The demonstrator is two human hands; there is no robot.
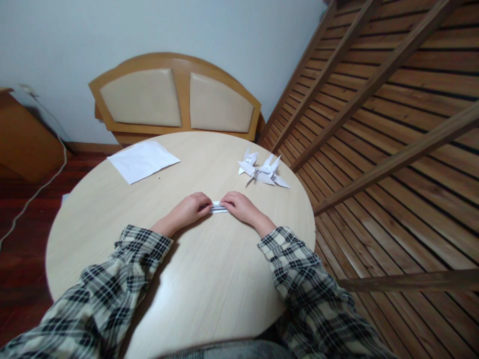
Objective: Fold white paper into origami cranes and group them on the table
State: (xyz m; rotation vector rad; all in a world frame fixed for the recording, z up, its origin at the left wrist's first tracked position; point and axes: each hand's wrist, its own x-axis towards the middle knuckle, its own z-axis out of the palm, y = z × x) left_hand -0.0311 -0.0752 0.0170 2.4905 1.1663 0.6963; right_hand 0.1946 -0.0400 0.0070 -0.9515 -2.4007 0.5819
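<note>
A small folded strip of white paper [219, 209] lies at the middle of the round table, between my two hands. My left hand [192, 208] pinches its left end, fingers closed and resting low over the tabletop. On the other end my right hand [241, 207] is closed in the same way, thumb and fingertips on the paper. The ends of the strip are hidden under my fingers. Beyond my right hand, several folded white paper cranes [264, 170] sit close together.
White paper sheets [144, 160] lie flat at the table's far left. The round pale wooden table [209, 284] stands before a padded headboard [220, 102]. A slatted wooden panel [392, 164] slants along the right side. A white cable [41, 187] runs down at the left.
</note>
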